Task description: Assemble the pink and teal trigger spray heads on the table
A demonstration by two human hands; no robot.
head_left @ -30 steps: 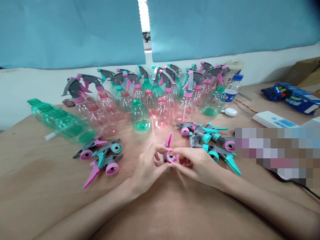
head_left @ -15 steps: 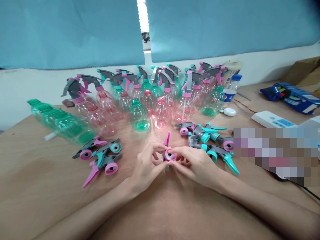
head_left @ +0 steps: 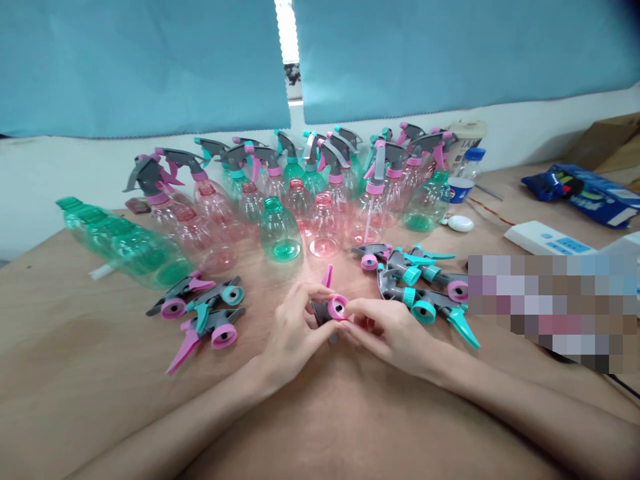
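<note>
While both hands meet near the middle of the worktop (head_left: 75, 360), they share one trigger head (head_left: 327, 310): grey body, pink collar facing the camera, pink lever pointing up. Left hand (head_left: 295, 330): fingers curled round the grey body. Right hand (head_left: 390, 330): thumb and forefinger pinched on the collar rim. Can't tell if the head sits on the wood or just above it, since the hands cover its underside.

Three loose heads (head_left: 203, 313) lie to the left, well apart from the hands. Pile of heads (head_left: 415, 280), teal and pink, lies just beside the right hand. Open green bottle (head_left: 280, 233) and open pink bottle (head_left: 325, 230) stand upright beyond the hands. Capped bottles (head_left: 330, 173) crowd the far edge behind them. Long green bottle (head_left: 125, 243) lies on its side toward the left edge. Blue packet (head_left: 580, 190) sits near the far right corner.
</note>
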